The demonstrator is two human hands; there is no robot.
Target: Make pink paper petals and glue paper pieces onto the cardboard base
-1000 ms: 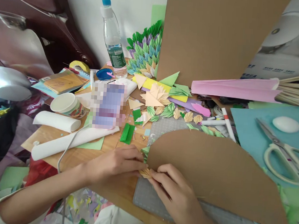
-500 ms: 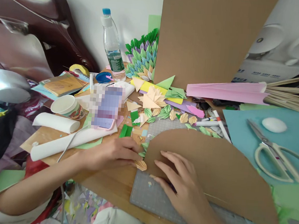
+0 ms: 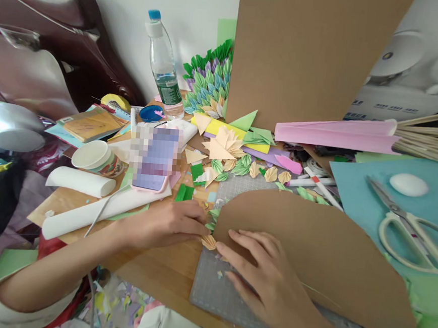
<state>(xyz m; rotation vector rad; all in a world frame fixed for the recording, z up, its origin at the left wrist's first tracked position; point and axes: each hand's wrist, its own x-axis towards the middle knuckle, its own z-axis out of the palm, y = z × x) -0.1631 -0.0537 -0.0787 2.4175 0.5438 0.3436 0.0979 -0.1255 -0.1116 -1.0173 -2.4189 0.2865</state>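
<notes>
A pleated peach paper leaf (image 3: pixel 209 242) sits at the left edge of a rounded brown cardboard piece (image 3: pixel 333 249). My left hand (image 3: pixel 178 224) is closed in a pinch on that leaf. Spread over the cardboard's lower left, my right hand (image 3: pixel 267 276) is open, with one fingertip close to or touching the leaf. Green pleated leaves (image 3: pixel 212 218) peek out from the cardboard's left edge just above my left fingertips. A grey cutting mat (image 3: pixel 213 280) lies under the cardboard, whose underside is hidden.
Scissors (image 3: pixel 407 224) lie on blue paper (image 3: pixel 362 180) at the right. Loose paper leaves (image 3: pixel 254 170) line the mat's far side. A phone (image 3: pixel 154 159), paper cup (image 3: pixel 94 156) and water bottle (image 3: pixel 165 74) stand left. A tall cardboard sheet (image 3: pixel 307 54) stands behind.
My right index finger has moved down and left toward the peach leaf. My left hand keeps its pinch on the leaf, nearly in place. The view has shifted slightly.
</notes>
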